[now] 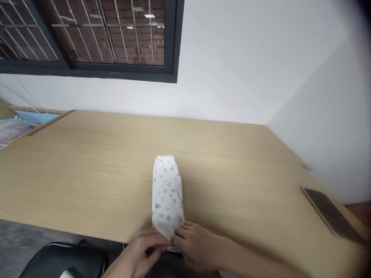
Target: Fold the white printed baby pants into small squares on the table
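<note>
Item: patterned folded cloth (167, 195) on table (87, 181). We pinch its near end with left hand (145, 247) and right hand (197, 247), both seemingly closed on it; a loose grip could unfold it.

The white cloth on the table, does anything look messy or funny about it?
Nothing stands out. The cloth lies folded in a neat strip on the table; the left hand and right hand pinch its near end.

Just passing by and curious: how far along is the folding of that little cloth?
Mostly done: the patterned cloth lies as a narrow folded strip on the table. In hand: the left hand and right hand meet at its near end. Left, probably: only finishing that end.
</note>
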A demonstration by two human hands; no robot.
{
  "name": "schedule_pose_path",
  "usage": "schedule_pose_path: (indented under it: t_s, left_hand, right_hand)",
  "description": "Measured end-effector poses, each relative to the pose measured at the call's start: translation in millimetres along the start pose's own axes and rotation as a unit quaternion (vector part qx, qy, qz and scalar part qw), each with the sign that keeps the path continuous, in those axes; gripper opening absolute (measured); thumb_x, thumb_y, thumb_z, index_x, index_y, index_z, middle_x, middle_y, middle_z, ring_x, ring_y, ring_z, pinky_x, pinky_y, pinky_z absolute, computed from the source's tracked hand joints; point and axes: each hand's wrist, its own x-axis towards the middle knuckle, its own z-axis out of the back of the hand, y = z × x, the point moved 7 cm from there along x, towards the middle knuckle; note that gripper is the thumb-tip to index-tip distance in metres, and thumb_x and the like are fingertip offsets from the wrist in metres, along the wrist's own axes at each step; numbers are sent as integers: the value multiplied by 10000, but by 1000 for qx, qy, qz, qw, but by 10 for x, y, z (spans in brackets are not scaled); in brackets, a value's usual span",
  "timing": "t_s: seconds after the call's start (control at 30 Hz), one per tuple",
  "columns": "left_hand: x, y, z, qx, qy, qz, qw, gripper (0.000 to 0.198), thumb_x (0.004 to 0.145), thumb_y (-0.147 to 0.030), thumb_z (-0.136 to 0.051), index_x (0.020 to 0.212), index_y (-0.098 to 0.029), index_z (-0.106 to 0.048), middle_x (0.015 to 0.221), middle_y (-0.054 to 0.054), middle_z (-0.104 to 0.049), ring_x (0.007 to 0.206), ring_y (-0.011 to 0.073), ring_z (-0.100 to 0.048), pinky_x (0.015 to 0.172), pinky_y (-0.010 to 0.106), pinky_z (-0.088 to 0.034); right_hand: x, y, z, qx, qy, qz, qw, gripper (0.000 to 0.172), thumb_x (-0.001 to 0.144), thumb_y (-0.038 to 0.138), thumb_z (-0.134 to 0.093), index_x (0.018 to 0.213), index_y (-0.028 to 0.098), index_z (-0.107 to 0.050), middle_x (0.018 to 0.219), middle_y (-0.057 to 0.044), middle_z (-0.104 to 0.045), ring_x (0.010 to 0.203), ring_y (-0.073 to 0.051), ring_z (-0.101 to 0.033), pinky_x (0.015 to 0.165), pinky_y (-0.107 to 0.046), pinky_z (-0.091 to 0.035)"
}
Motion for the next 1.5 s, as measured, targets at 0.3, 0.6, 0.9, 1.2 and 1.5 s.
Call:
schedule_pose_path:
  t_s: [0.3,0.6,0.9,1.2,1.5]
  left_hand:
    - [359,-47,735,-57,-171,55,982,229,931,-458,-656,986,-268,-772,991,-1,-767,925,116,-713,831,189,-591]
    - [1459,379,1457,105,-246,74,961,278,970,-368,-513,1019,-199,-729,1095,33,-751,1015,152,-685,957,267,-548]
    - [1993,763,1405,192,-237,82,949,349,984,-285,-385,1052,-135,-692,1077,116,-724,1043,200,-642,1026,357,-520]
    - [1013,300,237,370,-220,35,902,479,982,-405,-475,1426,-225,-500,1557,138,-416,1469,347,-373,1152,543,-475]
    - [749,376,-265,450,-204,91,865,495,919,-568,-563,1307,-271,-646,1304,150,-607,1283,367,-536,1084,607,-517]
  right_hand:
    - [26,-467,1143,147,-135,-64,978,428,883,169,-520,1307,230,-522,1135,-93,-676,960,-210,-654,822,-335,-516]
    - [683,-1758,1447,204,-308,-149,917,249,901,258,-605,1141,188,-608,1047,-73,-685,870,-172,-638,774,-308,-520]
    - [1140,-2465,1186,149,-307,-226,912,252,936,182,-576,1185,141,-591,1116,-124,-686,960,-190,-665,875,-340,-537]
    - [929,-1425,1184,20,-309,-31,950,515,1068,419,-366,1498,152,-461,1532,-158,-479,1452,-254,-405,1213,-448,-322]
    - [1112,-910,506,-19,-102,118,988,496,1097,359,-365,1552,172,-420,1619,-114,-370,1538,-202,-260,1253,-411,-232]
